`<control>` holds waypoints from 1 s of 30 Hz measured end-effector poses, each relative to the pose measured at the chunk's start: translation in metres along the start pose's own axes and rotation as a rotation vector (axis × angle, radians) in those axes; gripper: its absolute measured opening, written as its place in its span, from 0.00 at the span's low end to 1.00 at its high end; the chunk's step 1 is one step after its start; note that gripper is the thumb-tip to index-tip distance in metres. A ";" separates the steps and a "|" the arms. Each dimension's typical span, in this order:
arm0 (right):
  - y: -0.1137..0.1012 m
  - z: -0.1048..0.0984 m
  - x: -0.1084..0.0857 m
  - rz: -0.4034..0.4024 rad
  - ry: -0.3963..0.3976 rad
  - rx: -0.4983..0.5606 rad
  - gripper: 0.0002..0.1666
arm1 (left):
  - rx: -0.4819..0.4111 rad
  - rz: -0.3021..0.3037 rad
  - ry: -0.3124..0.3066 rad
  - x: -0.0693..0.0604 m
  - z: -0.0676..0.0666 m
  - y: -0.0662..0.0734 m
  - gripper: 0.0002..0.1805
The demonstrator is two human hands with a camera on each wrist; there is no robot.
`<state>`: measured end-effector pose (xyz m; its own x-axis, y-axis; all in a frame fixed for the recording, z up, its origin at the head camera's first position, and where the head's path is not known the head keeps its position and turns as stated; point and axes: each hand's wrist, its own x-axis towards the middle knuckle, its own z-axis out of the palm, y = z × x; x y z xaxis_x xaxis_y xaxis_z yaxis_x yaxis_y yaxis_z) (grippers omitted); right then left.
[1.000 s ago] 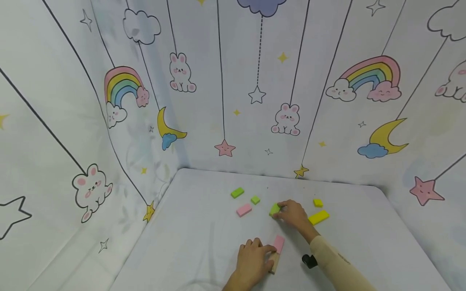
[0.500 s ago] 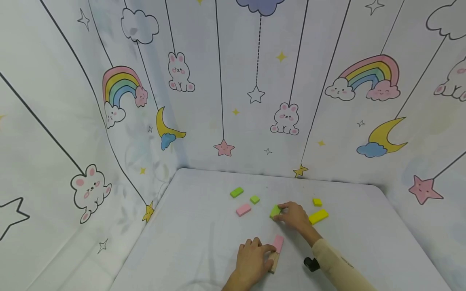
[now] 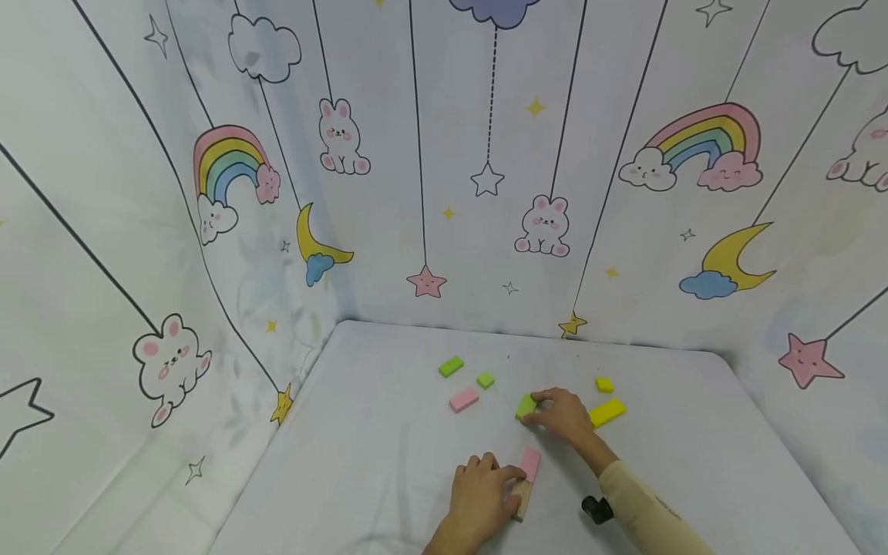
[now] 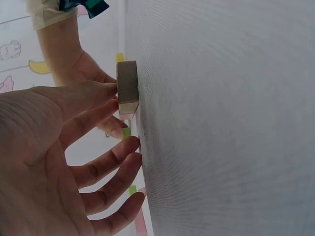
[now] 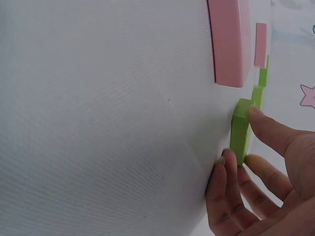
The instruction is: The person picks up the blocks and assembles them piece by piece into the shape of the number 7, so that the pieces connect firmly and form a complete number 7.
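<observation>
My left hand [image 3: 480,497] has its thumb and index finger on a natural wood block [image 3: 523,499], which lies end to end with a pink block [image 3: 530,464]. In the left wrist view the left hand [image 4: 64,147] touches the wood block [image 4: 128,86] with thumb and index finger, its other fingers spread near the cloth. My right hand [image 3: 563,418] pinches a green block [image 3: 526,405] farther back on the table. The right wrist view shows the right hand [image 5: 266,191] with thumb and fingers at the two ends of that green block [image 5: 240,130].
On the white table [image 3: 347,432] lie a green block [image 3: 451,366], a small green block [image 3: 486,380] and a pink block [image 3: 464,400] at back left. A small yellow block [image 3: 604,385] and longer yellow one [image 3: 608,412] lie beyond the right hand. A black object [image 3: 597,509] is by the sleeve.
My right hand and the green block in it have shifted very slightly toward me. The left hand stays in place on the wood block.
</observation>
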<state>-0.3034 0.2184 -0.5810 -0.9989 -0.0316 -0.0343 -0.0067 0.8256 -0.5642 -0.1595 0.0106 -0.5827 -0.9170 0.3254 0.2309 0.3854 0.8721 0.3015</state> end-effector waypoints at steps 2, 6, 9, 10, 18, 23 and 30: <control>0.001 0.000 -0.001 0.005 0.001 -0.002 0.33 | 0.004 0.002 0.004 0.000 0.001 -0.001 0.19; 0.002 0.000 -0.004 0.004 0.001 -0.003 0.33 | 0.009 0.000 -0.011 0.001 0.002 -0.001 0.19; 0.002 -0.001 -0.006 0.000 0.001 0.003 0.32 | 0.005 -0.005 -0.029 0.001 0.002 -0.001 0.19; 0.002 -0.002 -0.007 -0.001 0.001 0.010 0.33 | 0.003 -0.006 -0.030 0.001 0.002 -0.001 0.19; 0.004 -0.003 -0.014 0.006 -0.001 0.037 0.33 | -0.004 0.000 -0.016 0.000 -0.001 0.000 0.19; 0.006 -0.002 -0.016 0.014 -0.005 0.033 0.34 | 0.005 -0.001 -0.008 0.000 0.002 0.000 0.18; 0.007 -0.004 -0.021 -0.015 -0.010 0.034 0.34 | 0.006 -0.009 -0.019 0.001 0.007 -0.002 0.19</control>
<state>-0.2831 0.2273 -0.5809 -0.9982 -0.0501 -0.0340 -0.0202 0.8052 -0.5927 -0.1617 0.0118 -0.5890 -0.9222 0.3243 0.2108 0.3766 0.8771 0.2981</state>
